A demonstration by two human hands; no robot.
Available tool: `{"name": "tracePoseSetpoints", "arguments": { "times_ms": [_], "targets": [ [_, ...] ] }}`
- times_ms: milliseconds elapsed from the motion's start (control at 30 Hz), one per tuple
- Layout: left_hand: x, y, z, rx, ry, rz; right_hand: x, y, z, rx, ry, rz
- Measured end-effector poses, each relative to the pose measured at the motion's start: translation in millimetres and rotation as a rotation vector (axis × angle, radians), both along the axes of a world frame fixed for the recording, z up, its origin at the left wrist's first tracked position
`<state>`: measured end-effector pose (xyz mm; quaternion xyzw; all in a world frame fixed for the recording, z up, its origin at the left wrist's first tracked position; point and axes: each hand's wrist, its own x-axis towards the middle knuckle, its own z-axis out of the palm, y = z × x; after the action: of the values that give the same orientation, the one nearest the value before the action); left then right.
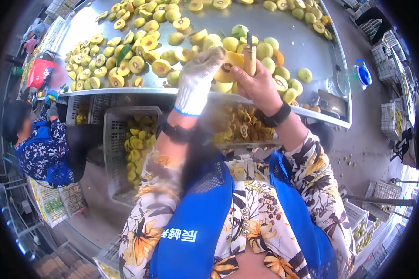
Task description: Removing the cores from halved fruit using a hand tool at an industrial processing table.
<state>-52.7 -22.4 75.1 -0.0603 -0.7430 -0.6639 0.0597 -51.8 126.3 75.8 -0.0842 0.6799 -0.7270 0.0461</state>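
My left hand (196, 76), in a white knitted glove with a blue cuff edge, is closed at the left edge of a cut yellow fruit half (224, 69) with a brown centre. My bare right hand (260, 90) is wrapped round a short wooden-handled tool (250, 61). A narrow dark metal piece sticks up from its handle; I cannot make out its exact kind. The right thumb rests against the fruit's right side. Just beyond both hands, whole green-yellow fruits (264, 50) and cut halves (161, 68) lie on the metal table (307, 49).
Below the table's near edge stand a grey crate (118, 153) of yellow-green pieces and a heap of brownish pieces (244, 123). A clear jug with a blue lid (364, 74) and a phone-like dark object (333, 103) are at the right. Another person (44, 144) sits at the left.
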Motion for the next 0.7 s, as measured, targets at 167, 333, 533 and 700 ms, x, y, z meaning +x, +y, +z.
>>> {"name": "tracePoseSetpoints", "arguments": {
  "times_ms": [167, 333, 533, 700],
  "targets": [
    [59, 42, -22, -0.23, 0.254, 0.215, 43, -6, -29, -0.295, -0.203, -0.13],
    [50, 33, -101, 0.15, -0.025, 0.218, 78, 5, -37, 0.404, -0.169, -0.163],
    [58, 30, -59, 0.397, -0.346, 0.087, 103, 30, -23, 0.664, -0.049, -0.012],
    [67, 43, -46, 0.136, -0.161, 0.077, 107, 37, -43, 0.654, 0.019, 0.042]
  ]
}}
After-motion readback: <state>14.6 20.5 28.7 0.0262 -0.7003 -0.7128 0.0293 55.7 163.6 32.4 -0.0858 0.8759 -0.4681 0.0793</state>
